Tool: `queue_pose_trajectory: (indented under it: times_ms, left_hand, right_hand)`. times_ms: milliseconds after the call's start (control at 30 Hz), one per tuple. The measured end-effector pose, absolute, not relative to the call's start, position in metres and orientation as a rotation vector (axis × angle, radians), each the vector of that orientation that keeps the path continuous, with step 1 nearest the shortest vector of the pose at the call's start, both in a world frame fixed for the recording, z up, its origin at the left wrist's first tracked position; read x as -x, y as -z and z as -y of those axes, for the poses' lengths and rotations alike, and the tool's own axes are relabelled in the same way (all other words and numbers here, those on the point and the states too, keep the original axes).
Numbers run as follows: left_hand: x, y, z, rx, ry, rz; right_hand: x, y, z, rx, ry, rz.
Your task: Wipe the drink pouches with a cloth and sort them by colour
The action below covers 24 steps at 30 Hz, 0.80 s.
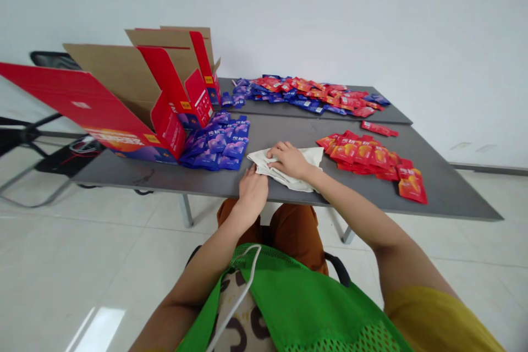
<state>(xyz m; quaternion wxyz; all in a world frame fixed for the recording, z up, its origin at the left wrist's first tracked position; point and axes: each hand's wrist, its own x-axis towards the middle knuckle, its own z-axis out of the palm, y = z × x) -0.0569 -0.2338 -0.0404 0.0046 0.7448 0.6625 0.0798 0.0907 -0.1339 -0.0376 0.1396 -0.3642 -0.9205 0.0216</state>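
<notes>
A crumpled white cloth (303, 168) lies at the near edge of the grey table (445, 187). My right hand (289, 158) rests on top of it with fingers curled, pressing it down. My left hand (252, 191) grips the cloth's near left corner at the table edge, fingers closed on the fabric. A pile of purple-blue sachets (218, 143) lies just left of the cloth, and a pile of red sachets (371, 157) lies to its right.
Open red cardboard boxes (165, 93) stand at the left of the table. A long heap of mixed red and blue sachets (309, 93) covers a second table behind. A black chair (49, 60) stands at far left. White floor tiles surround the table.
</notes>
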Motion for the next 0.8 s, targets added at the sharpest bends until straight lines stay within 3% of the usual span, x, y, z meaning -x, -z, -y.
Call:
queue_pose_trajectory:
  times_ms: [133,300,467,800]
  left_hand:
    - [0.051,0.03,0.232,-2.262,-0.016,-2.053]
    - [0.043,0.027,0.234,-2.26,-0.093,-2.155]
    - [0.039,0.013,0.232,-2.18,0.081,-2.12]
    - [0.048,0.015,0.233,-2.248,0.089,-2.055]
  right_hand:
    - [-0.077,0.034,0.131,1.128,0.051,2.718]
    - [-0.064,0.025,0.138,1.278,0.142,2.776]
    - [-0.075,0.026,0.153,1.429,0.168,2.752]
    - [-0.104,0.015,0.179,1.461,0.174,2.826]
